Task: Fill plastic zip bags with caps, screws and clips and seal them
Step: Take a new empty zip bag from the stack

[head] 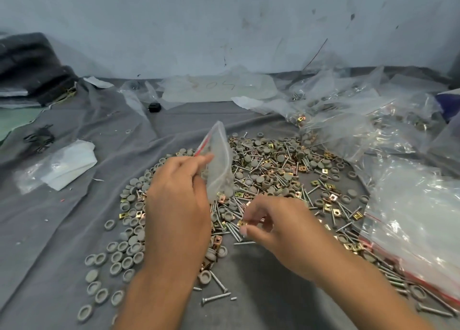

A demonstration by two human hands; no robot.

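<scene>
My left hand (pixel 176 195) holds a small clear zip bag (pixel 220 165) with a red seal strip, upright and above the pile, pinched near its top edge. A few small parts show inside the bag near its bottom. My right hand (pixel 271 220) is lower and to the right, thumb and fingers pinched on a small brass clip (pixel 241 223) just over the heap. The heap of grey caps (pixel 258 166), silver screws (pixel 230 227) and brass clips (pixel 328 206) spreads across the grey cloth (pixel 49 230) under both hands.
Filled and empty clear bags are piled at the right (pixel 361 125), and a stack of red-striped zip bags (pixel 418 225) lies at the right edge. A white plastic sheet (pixel 67 165) lies left. A dark bundle (pixel 32 65) sits far left by the wall.
</scene>
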